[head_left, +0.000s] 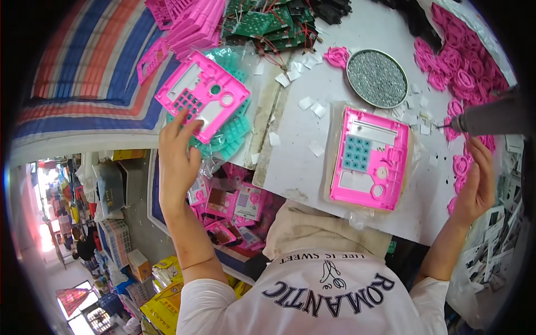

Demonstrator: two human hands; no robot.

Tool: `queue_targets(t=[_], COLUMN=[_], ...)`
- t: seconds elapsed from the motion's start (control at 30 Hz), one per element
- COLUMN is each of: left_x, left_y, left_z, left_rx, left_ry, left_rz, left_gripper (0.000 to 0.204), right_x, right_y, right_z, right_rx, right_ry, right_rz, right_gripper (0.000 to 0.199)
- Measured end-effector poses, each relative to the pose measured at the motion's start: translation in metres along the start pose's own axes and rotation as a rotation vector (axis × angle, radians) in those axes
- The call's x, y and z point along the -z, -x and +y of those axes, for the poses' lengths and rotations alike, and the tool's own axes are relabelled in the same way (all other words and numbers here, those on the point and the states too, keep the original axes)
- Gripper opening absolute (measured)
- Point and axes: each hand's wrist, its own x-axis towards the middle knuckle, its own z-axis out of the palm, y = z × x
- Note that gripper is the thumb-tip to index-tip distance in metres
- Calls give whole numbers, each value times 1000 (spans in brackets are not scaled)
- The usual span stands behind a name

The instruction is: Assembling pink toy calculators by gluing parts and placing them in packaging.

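My left hand (180, 153) lies with its fingers apart on the lower edge of a pink plastic housing panel (231, 92), fingertips by its grid of keypad holes. That panel rests tilted on a pile of teal rubber keypads (229, 139) in clear plastic. My right hand (474, 181), fingers stretched out, is just below a dark electric screwdriver (491, 119) and does not visibly hold it. Between the hands, a second pink housing panel (401, 151) lies on a padded support, with a teal keypad (356, 153) seated in it.
A round tin (349, 84) of small metal screws stands at the back. Pink rings (463, 58) are heaped at the right. Green circuit boards (262, 25) with red wires and stacked pink panels (195, 28) lie at the far left. White squares (306, 103) are scattered about the table.
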Motion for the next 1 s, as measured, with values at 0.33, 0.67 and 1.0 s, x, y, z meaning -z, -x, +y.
queue_targets(t=[0.33, 0.67, 1.0], left_x=[18, -86, -12], left_y=[-93, -263, -188], left_z=[59, 32, 64], left_rx=[13, 95, 330], left_ry=[198, -283, 1867], left_rz=[138, -347, 147], left_gripper=[20, 40, 29], right_x=[20, -1, -13], right_y=[-3, -12, 2], right_z=[8, -29, -35], right_rx=[141, 220, 152], right_ry=[-138, -47, -240], right_rz=[318, 58, 35], right_gripper=[27, 22, 18])
